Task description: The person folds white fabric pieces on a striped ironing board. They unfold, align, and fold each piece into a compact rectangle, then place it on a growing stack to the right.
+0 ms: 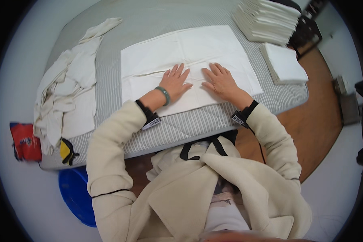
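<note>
A white cloth [157,51] lies spread on the striped mattress [109,60], with creases running across its middle. Palm down on its centre-left rests my left hand [175,83], fingers spread and pointing away from me. My right hand [220,80] presses flat on the cloth a little to the right, its fingers also apart. Neither hand grips anything. A short gap of cloth shows between the two thumbs. The near edge of the cloth reaches close to the mattress's front edge.
Rumpled white cloths [69,87] lie along the mattress's left side, near a yellow-and-black item [66,151] and a red bag [25,142]. At the right stand a tall stack of folded cloths [266,21] and a lower pile [285,63]. A blue tub [75,196] is below left.
</note>
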### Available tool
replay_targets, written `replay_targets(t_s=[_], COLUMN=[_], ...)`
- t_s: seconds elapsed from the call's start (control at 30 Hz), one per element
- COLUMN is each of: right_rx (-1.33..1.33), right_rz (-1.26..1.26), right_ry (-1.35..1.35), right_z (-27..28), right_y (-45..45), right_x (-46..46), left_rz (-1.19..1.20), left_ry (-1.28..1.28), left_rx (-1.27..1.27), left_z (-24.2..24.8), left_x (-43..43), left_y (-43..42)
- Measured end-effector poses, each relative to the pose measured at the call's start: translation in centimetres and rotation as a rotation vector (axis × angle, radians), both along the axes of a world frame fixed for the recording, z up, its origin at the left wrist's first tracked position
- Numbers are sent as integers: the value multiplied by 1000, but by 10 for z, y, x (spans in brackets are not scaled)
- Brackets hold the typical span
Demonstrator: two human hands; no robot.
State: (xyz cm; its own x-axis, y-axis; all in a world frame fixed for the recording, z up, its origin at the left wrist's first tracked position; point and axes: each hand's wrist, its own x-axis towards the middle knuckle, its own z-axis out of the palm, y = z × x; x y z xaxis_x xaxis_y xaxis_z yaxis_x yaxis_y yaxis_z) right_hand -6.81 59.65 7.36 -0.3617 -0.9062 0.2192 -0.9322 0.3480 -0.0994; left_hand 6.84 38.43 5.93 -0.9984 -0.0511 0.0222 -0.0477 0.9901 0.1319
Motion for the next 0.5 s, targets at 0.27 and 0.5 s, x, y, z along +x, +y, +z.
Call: replay_targets(t_s=[0.27, 0.5], right_rx=[-39, -71], right_rz=[-385, -391], right_ry=[71, 111], right_z=[-24, -34], right_y=[29, 43], right_x=[-64, -75], left_rz=[328, 492], left_ry=[-61, -191], left_rx=[-74, -59], left_z=[-19, -25], left_x=[-1, -9], left_y=[-131, -195])
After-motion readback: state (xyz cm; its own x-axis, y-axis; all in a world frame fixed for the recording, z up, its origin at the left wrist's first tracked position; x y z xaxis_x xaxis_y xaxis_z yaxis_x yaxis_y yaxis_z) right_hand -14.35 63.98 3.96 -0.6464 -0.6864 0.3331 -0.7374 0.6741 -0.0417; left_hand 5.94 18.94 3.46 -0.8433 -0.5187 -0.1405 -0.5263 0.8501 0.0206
